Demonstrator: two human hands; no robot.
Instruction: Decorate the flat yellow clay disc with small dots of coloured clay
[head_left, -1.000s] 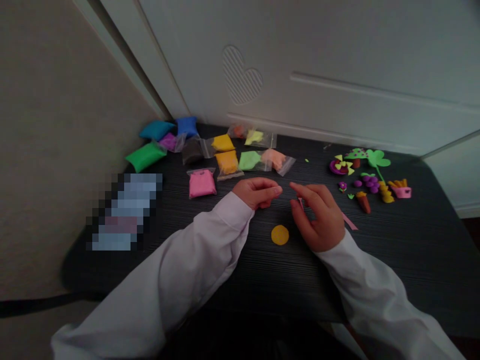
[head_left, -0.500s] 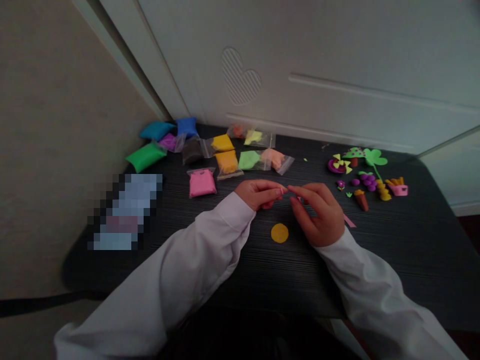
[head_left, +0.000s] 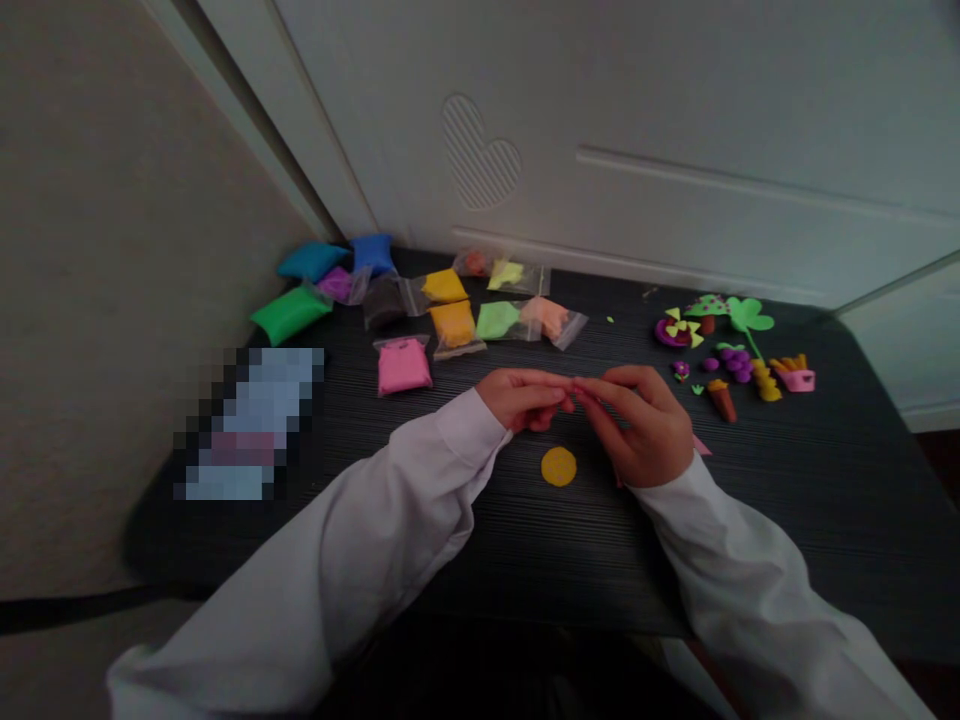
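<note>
Left hand: the left hand (head_left: pixel 525 398) is nearly closed, thumb against index finger, with a pink fleck (head_left: pixel 574 384) at the tips, too small to make out fully.
Right hand: the right hand (head_left: pixel 646 428) is half curled, its thumb and index fingertip brought close together at the same fleck; whether it grips it, I cannot tell.
Pink fleck: between the two hands, where their fingertips meet, above the tabletop.
Yellow disc: the yellow disc (head_left: pixel 559 467) lies flat on the near side of the fingertips, apart from both hands.
Pink strip: the end of a pink strip (head_left: pixel 701 446) shows beside the right cuff.
Packets: the pink packet (head_left: pixel 403 366) lies left of the left hand; more coloured packets, including the green packet (head_left: pixel 292 315) and orange packet (head_left: pixel 454 323), spread beyond it.
Small models: the brown cone (head_left: pixel 722 402), pink basket (head_left: pixel 796 375) and green clover (head_left: pixel 750 315) sit right of the right hand.
Surface: a dark, grained tabletop (head_left: pixel 570 560).
Room: a pale panel (head_left: pixel 675 90) with a ribbed heart (head_left: pixel 480 155) stands behind; a beige wall (head_left: pixel 82 260) is at left.
</note>
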